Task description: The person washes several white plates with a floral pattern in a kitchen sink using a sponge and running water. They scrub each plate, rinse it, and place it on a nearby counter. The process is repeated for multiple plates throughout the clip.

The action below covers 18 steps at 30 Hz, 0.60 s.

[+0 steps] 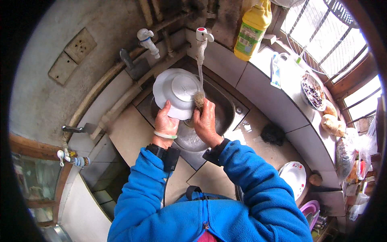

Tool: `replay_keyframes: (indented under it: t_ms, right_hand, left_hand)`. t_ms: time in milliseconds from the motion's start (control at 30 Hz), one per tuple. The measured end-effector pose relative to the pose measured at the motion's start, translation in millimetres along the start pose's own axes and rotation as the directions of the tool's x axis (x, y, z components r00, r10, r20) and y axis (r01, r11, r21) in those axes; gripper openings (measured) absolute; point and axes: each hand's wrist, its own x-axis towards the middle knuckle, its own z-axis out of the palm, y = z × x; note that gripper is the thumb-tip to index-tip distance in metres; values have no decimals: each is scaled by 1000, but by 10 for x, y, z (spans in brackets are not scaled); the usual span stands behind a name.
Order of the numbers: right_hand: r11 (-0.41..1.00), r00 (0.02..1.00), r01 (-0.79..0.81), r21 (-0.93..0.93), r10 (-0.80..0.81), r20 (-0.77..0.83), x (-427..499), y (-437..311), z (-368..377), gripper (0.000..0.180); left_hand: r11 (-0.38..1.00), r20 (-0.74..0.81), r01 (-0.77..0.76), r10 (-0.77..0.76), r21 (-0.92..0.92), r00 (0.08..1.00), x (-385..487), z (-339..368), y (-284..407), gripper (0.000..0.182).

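My left hand [167,121] grips the near rim of a white plate [163,86], tilted so that its underside with the foot ring faces up. In the fingers of my right hand [206,121] is a brownish fibrous scrubber [198,100], pressed against the plate's right edge. Just behind the scrubber, a stream of water [200,74] runs down from a white plastic tap [200,42] with a red-marked top. Both hands are over a stainless steel sink [222,121], and the plate hides its far left part.
A dark scouring pad [272,134] and stacked floral plates [294,178] are on the counter at right. A yellow jug [252,31], a bowl of dark beans [313,92] and ginger-like roots [332,122] stand along the ledge. A second white tap [148,42] juts from the wall.
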Motion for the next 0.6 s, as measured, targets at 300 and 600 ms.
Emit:
replay_keyframes:
  t_ms: [300, 600]
  right_hand:
    - [909, 862, 415, 27, -403, 308, 43, -337, -119, 50]
    - [850, 824, 505, -150, -423, 376, 419, 445, -594, 40]
  left_hand:
    - [973, 123, 217, -206, -83, 971, 110, -320, -53, 42]
    - [993, -14, 113, -113, -42, 993, -44, -124, -138, 46]
